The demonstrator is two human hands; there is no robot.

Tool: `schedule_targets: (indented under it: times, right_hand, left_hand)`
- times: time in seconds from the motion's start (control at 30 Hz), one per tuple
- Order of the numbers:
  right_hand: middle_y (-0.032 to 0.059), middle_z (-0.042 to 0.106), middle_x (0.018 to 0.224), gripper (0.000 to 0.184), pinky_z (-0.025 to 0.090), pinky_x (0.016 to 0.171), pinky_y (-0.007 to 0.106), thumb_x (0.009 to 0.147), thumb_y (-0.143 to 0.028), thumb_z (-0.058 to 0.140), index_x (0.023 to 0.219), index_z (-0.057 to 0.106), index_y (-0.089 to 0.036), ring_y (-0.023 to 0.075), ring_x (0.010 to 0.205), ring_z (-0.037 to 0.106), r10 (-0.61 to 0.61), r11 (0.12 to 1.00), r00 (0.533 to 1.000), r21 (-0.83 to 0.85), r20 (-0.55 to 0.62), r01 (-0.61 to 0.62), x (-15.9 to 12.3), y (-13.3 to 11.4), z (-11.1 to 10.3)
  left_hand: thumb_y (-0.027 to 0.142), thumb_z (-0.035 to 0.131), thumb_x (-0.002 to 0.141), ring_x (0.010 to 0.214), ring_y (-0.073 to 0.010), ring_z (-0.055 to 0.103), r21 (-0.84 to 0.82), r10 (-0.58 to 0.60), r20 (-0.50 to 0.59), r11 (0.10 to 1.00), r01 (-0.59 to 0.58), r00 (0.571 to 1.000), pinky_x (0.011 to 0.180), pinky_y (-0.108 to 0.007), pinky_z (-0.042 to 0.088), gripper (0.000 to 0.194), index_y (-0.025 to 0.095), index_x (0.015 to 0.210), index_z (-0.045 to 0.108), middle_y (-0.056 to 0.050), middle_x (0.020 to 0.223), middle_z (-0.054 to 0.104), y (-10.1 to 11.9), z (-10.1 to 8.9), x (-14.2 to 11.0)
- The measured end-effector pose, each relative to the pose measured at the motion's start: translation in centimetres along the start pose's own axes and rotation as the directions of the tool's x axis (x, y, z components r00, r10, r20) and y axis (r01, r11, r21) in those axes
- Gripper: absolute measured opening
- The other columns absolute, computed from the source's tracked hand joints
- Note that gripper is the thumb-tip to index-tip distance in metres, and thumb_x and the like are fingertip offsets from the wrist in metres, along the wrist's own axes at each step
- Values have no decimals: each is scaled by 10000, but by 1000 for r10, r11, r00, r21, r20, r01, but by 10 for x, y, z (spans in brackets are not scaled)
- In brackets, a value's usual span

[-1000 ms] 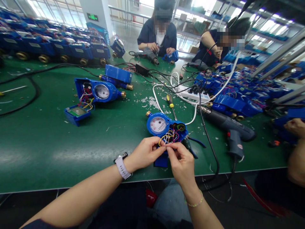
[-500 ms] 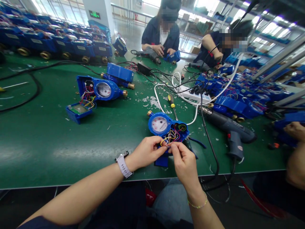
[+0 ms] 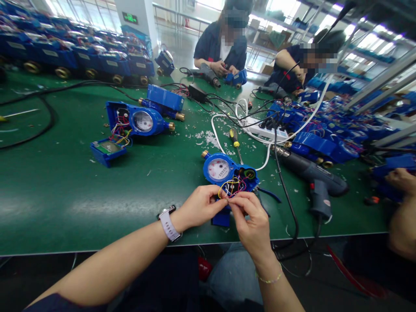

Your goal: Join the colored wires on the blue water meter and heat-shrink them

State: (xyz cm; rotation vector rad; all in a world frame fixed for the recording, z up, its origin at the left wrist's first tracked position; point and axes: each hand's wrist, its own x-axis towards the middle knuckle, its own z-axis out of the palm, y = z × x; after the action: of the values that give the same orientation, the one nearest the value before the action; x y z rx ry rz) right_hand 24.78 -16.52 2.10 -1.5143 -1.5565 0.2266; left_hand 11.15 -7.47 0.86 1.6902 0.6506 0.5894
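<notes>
A blue water meter (image 3: 219,169) lies near the table's front edge, its round dial facing up and its wiring compartment open. Yellow, white and red wires (image 3: 231,187) loop out of that compartment toward my fingertips. My left hand (image 3: 202,207) pinches the wires from the left, thumb against forefinger. Fingertip to fingertip with it, my right hand (image 3: 251,216) pinches wires from the right. The exact wire ends are hidden by the fingers. Beneath my hands sits a blue cover (image 3: 221,218), partly covered. Blue-handled pliers (image 3: 269,194) lie just right of the meter.
A screwdriver (image 3: 234,138) and a white power strip (image 3: 266,129) lie beyond the meter. To the right rests a heat gun (image 3: 312,173) with its cable. Another opened meter (image 3: 143,121) is at left. Co-workers sit opposite; another person's hand (image 3: 403,178) shows at right.
My right hand's fingers have shifted slightly at the wires, and the wire loops have moved a little. Both hands stay at the same spot; the meter has barely moved.
</notes>
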Motion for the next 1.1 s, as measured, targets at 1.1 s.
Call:
schedule_targets:
  times: [1.1]
  right_hand:
    - [-37, 554, 650, 56, 365, 482, 224, 884, -225, 571, 846, 587, -186, 92, 461, 448, 246, 968, 968, 63, -46, -243, 0, 0, 1]
  left_hand:
    - [126, 494, 823, 709, -146, 571, 79, 100, 1, 992, -99, 995, 678, -249, 440, 174, 132, 843, 667, -36, 789, 665, 5, -3, 0]
